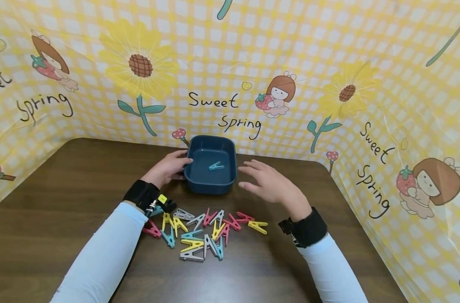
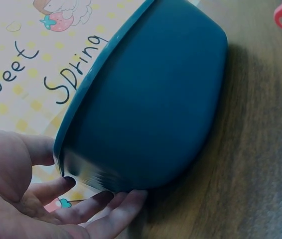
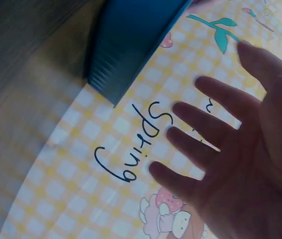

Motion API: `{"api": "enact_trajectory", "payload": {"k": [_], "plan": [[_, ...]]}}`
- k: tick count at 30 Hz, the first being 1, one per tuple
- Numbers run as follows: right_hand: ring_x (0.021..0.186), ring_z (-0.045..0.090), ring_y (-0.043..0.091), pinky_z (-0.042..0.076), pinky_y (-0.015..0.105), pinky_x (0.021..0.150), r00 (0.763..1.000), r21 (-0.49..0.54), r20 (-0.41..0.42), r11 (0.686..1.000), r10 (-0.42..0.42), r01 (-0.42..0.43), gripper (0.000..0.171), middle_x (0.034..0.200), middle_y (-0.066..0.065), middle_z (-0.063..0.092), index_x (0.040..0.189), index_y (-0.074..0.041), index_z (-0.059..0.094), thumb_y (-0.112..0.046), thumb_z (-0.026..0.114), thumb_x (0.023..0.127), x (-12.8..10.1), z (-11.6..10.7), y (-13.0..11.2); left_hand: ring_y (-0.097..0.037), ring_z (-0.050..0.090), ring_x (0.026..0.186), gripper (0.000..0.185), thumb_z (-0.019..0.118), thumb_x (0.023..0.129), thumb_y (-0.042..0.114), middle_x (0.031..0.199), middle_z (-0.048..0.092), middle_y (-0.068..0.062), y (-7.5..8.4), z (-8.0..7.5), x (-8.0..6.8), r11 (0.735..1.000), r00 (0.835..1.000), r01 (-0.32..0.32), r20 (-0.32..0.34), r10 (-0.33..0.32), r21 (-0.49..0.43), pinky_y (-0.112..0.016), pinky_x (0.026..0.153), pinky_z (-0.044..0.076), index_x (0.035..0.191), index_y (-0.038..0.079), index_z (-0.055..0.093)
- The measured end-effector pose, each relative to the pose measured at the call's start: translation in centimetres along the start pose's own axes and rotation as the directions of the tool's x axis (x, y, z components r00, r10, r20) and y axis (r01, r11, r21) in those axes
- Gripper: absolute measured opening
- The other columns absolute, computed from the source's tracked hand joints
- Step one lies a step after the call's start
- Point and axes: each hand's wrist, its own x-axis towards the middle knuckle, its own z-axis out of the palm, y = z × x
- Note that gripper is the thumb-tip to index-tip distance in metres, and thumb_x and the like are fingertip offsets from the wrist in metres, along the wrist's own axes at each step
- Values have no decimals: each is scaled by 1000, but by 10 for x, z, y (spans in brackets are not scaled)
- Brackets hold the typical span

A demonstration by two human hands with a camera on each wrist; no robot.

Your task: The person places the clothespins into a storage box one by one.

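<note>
A dark blue plastic bin (image 1: 211,187) stands toward the back of the table, with one light blue clothespin (image 1: 216,166) lying inside. My left hand (image 1: 171,166) holds the bin by its left side, the thumb over the rim and the fingers against the outer wall. Seen from the left wrist, the fingertips (image 2: 131,199) touch the lower wall of the bin (image 2: 151,99). To the right of the bin, my right hand (image 1: 267,182) is held apart from it, fingers spread and nothing in them. The right wrist view shows the same bare palm (image 3: 240,164).
Many clothespins in yellow, red, blue and grey lie scattered on the brown wooden table (image 1: 290,269), nearer than the bin; one yellow clothespin (image 1: 258,227) is at their right edge. A yellow checked cloth (image 1: 214,54) hangs around the back and sides.
</note>
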Motion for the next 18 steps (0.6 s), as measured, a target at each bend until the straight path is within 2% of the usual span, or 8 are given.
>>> {"api": "enact_trajectory", "payload": {"k": [6, 9, 14, 18], "plan": [[154, 52, 37, 44, 56, 128, 993, -26, 116, 1000, 16, -13, 57, 163, 18, 56, 157, -7, 57, -35, 68, 108, -7, 3, -5, -40, 49, 153, 67, 48, 116, 28, 172, 39, -24, -1, 0, 2, 1000, 1000, 2, 9, -2, -3, -60, 123, 49, 176, 16, 19], [149, 56, 36, 47, 55, 125, 982, -9, 187, 999, 35, -34, 56, 160, 18, 59, 154, -5, 59, -31, 71, 106, -6, 8, -8, -39, 50, 151, 67, 47, 117, 28, 171, 41, -25, -1, 1, 1, 1000, 1000, 1, 16, -1, 0, -59, 122, 50, 176, 16, 19], [138, 61, 33, 52, 55, 121, 935, 37, 329, 987, 135, -156, 60, 155, 16, 63, 155, -7, 58, -28, 77, 102, -5, 17, -12, -39, 53, 149, 67, 48, 117, 28, 170, 44, -25, -2, 3, 0, 1000, 1000, -8, 9, 8, 9, -59, 121, 51, 176, 15, 19], [123, 64, 29, 56, 54, 116, 899, 43, 399, 976, 181, -216, 60, 144, 14, 69, 153, -10, 60, -25, 81, 98, -4, 23, -15, -39, 55, 148, 67, 47, 116, 27, 169, 45, -25, -2, 3, 2, 1000, 1000, -16, -1, 16, 21, -56, 117, 55, 176, 15, 19]]}}
